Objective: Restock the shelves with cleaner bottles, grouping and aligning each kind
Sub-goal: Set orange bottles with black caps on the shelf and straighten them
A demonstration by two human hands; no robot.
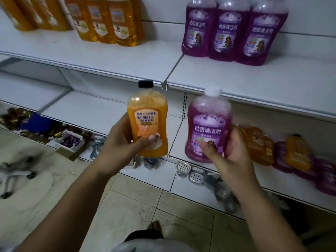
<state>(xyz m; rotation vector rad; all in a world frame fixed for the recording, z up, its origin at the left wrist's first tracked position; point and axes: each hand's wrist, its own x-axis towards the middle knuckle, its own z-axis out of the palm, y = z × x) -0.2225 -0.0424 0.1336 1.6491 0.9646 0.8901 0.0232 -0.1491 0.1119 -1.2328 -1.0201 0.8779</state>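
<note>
Both forearms reach forward from below, angled inward toward the shelves. Left grip (125, 144) wraps an upright orange bottle (147, 120) low on its body, thumb across the label. Right grip (234, 151) clasps an upright purple bottle (209, 124) likewise. Both bottles are held in the air before the upper shelf (127, 66) edge, side by side but apart.

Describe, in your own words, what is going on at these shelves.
A person holds an orange bottle in the left hand and a purple bottle in the right hand. On the upper shelf, orange bottles stand grouped on the left and purple bottles on the right. More loose bottles of both colours lie jumbled lower down on the right.
</note>
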